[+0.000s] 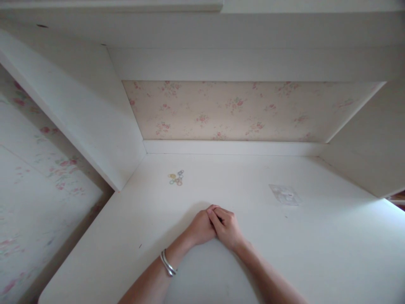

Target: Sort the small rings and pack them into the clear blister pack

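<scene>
So the person has both hands together, resting near the middle of the white counter (pixel 240 177). The right hand (pixel 228 230) is folded closed over the fingers of the left hand (pixel 202 228), thumb laid across the top. The left hand's fingers are mostly tucked out of sight, so no way to tell how tightly they're curled, or if anything's in there. Neither hand is touching the loose stuff lying around. Just behind the left hand there's a shiny silver bracelet (pixel 168 263) on the wrist.

Ahead of the hands and off to the left, pretty near, sits a little cluster of small rings (pixel 176 178), kinda yellow, grey, greenish and peachy, bunched up flat on the counter. Too small to make out exactly what they are. Ahead and to the right, a bit farther off than the rings, a clear plastic packet (pixel 285 195) lies flat, with something pale inside that's hard to read. A tiny speck (pixel 286 217) sits on the near side of it, and there's a short dark mark (pixel 140 246) well left of the hands.

Farther out, straight ahead, a floral back panel (pixel 218 112) sits between white side panels, and more floral wallpaper (pixel 41 169) shows past the counter's left edge.
</scene>
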Demonstrator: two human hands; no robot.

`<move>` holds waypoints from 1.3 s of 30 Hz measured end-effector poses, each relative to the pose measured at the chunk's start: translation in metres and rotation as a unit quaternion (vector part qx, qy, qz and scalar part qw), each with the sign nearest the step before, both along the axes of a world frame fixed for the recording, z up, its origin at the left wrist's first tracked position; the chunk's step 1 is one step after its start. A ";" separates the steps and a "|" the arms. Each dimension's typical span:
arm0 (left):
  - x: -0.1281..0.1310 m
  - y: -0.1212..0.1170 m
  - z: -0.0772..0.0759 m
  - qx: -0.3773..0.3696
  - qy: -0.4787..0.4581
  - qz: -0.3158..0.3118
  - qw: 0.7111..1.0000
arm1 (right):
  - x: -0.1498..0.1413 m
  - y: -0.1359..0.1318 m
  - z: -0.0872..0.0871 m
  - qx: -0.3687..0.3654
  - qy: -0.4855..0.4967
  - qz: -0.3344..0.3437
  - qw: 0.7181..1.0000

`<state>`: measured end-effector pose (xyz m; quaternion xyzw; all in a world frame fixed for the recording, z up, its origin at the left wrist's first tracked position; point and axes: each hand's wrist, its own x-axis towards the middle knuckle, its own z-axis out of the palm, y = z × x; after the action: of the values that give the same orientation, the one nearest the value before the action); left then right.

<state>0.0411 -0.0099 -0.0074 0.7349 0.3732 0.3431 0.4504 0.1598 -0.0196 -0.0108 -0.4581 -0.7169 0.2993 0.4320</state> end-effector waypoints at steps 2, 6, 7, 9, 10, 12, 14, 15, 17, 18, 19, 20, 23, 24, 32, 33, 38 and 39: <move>0.000 0.000 -0.001 0.001 0.000 0.003 1.000 | 0.000 0.000 0.000 -0.001 0.001 0.003 1.000; 0.000 0.001 -0.004 0.005 -0.005 -0.004 1.000 | 0.000 0.000 0.000 -0.004 -0.003 0.004 1.000; 0.000 0.001 -0.005 0.007 -0.004 -0.004 1.000 | 0.000 0.000 0.000 -0.005 -0.003 0.005 1.000; 0.000 0.002 -0.008 0.012 0.005 -0.002 1.000 | 0.000 0.000 0.000 -0.005 -0.003 0.006 1.000; 0.000 0.002 -0.009 0.015 0.012 0.001 1.000 | 0.000 0.000 0.000 -0.004 -0.004 0.006 1.000; 0.000 0.002 -0.010 0.017 0.024 0.004 1.000 | 0.000 0.000 0.000 -0.005 -0.007 0.005 1.000; 0.000 0.002 -0.011 0.014 0.021 0.004 1.000 | 0.001 0.000 0.000 -0.006 -0.010 0.005 1.000; 0.000 0.002 -0.010 0.012 0.016 0.003 1.000 | 0.001 0.000 0.001 -0.005 -0.009 0.005 1.000; 0.000 0.002 -0.010 0.012 0.010 0.004 1.000 | 0.001 0.000 0.001 -0.004 -0.008 0.008 1.000; 0.000 0.002 -0.009 0.013 0.009 0.004 1.000 | 0.001 0.000 0.001 -0.005 -0.008 0.010 1.000; 0.000 0.002 -0.009 0.015 0.009 0.004 1.000 | 0.001 0.000 0.002 -0.007 -0.008 0.013 1.000; 0.000 0.002 -0.009 0.016 0.009 0.003 1.000 | 0.001 0.000 0.002 -0.008 -0.008 0.015 1.000; -0.001 0.002 -0.009 0.016 0.008 0.005 1.000 | 0.001 0.000 0.002 -0.009 -0.007 0.013 1.000; -0.001 0.002 -0.008 0.015 0.007 0.006 1.000 | 0.001 0.000 0.002 -0.009 -0.008 0.012 1.000; -0.001 0.001 -0.007 0.019 0.024 0.004 1.000 | 0.001 -0.001 0.001 -0.012 -0.015 0.013 1.000; -0.001 0.001 -0.006 0.020 0.025 0.004 0.999 | 0.001 -0.001 0.002 -0.013 -0.018 0.015 1.000; -0.001 0.002 -0.009 0.025 0.021 0.000 0.999 | 0.001 -0.001 0.002 -0.013 -0.021 0.015 1.000; -0.001 0.002 -0.009 0.029 0.025 -0.002 0.999 | 0.001 -0.001 0.002 -0.011 -0.019 0.015 1.000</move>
<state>0.0403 -0.0074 -0.0168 0.7563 0.3731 0.3347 0.4204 0.1611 -0.0201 -0.0093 -0.4576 -0.7283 0.3054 0.4086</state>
